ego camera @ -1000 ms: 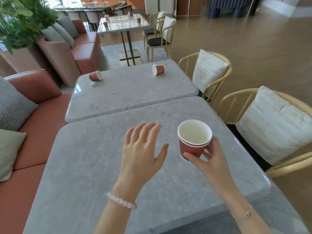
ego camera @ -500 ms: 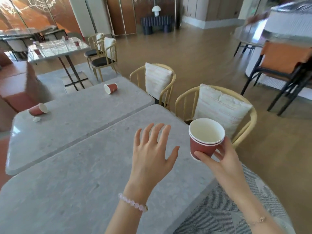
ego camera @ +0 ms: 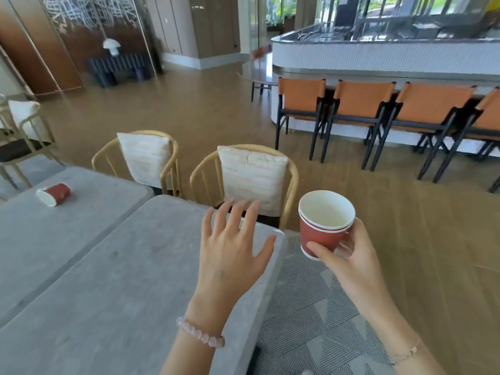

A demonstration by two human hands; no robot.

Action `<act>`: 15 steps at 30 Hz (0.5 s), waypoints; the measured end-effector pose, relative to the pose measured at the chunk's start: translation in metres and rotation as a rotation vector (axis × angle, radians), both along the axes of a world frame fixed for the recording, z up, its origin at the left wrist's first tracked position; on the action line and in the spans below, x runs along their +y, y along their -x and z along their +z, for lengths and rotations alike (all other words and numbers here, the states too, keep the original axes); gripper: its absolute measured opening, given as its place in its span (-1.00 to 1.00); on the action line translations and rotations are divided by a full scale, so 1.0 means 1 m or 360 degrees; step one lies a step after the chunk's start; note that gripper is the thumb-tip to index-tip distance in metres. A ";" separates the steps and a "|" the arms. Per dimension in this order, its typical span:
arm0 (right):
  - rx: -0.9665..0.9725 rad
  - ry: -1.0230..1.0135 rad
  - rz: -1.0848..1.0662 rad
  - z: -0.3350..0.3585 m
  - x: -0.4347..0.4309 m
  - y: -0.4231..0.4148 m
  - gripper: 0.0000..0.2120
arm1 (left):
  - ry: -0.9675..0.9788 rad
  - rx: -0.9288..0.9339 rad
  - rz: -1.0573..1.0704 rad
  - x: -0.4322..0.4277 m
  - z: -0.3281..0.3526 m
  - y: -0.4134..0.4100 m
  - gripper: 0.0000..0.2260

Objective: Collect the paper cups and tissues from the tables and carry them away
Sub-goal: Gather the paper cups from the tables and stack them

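Right hand (ego camera: 349, 255) grips nested red paper cups (ego camera: 324, 224) upright, off the near table's (ego camera: 108, 293) corner. Left hand (ego camera: 232, 253) spread, empty, above that corner. Keep the stack level while walking (two rims show). Another cup (ego camera: 54, 194) lies tipped on the far table (ego camera: 40, 239). Cushioned chairs (ego camera: 243, 180) crowd the way round; no tissues visible
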State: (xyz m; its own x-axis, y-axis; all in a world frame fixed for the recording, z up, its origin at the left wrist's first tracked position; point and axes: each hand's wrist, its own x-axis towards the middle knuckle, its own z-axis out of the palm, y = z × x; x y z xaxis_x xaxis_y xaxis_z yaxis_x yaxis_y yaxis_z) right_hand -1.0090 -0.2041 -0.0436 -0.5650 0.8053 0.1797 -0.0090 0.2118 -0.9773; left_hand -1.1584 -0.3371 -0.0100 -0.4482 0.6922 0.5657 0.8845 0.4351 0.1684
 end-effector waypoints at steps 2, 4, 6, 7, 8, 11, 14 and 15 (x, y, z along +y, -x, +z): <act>0.0003 0.0004 -0.0075 0.002 0.008 -0.011 -0.36 | -0.0019 0.0026 -0.0073 0.015 0.002 -0.005 -0.52; 0.0022 0.0019 -0.0132 0.005 0.019 -0.020 -0.37 | -0.0042 0.0061 -0.0140 0.034 0.004 -0.009 -0.53; 0.0047 0.0026 -0.0178 0.007 0.034 -0.028 -0.39 | -0.0066 0.0080 -0.0218 0.055 0.004 -0.014 -0.54; 0.0063 0.0030 -0.0199 0.007 0.043 -0.032 -0.40 | -0.0066 0.0081 -0.0258 0.067 0.004 -0.017 -0.53; 0.0081 0.0030 -0.0218 0.007 0.053 -0.035 -0.40 | -0.0058 0.0080 -0.0292 0.080 0.003 -0.020 -0.53; 0.0124 0.0026 -0.0279 0.006 0.089 -0.047 -0.40 | -0.0025 0.0064 -0.0369 0.123 0.001 -0.030 -0.52; 0.0181 0.0002 -0.0342 0.006 0.132 -0.057 -0.40 | -0.0005 0.0041 -0.0429 0.169 0.000 -0.035 -0.52; 0.0188 -0.0007 -0.0345 0.006 0.146 -0.060 -0.41 | -0.0003 0.0038 -0.0436 0.184 0.000 -0.036 -0.52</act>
State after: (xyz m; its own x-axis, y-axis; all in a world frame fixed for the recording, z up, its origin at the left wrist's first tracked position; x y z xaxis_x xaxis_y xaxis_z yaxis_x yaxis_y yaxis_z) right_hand -0.9492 -0.0579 -0.0375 -0.3540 0.9044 0.2380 -0.0774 0.2253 -0.9712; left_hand -1.1224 -0.1535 -0.0098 -0.2310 0.7845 0.5754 0.9729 0.1790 0.1465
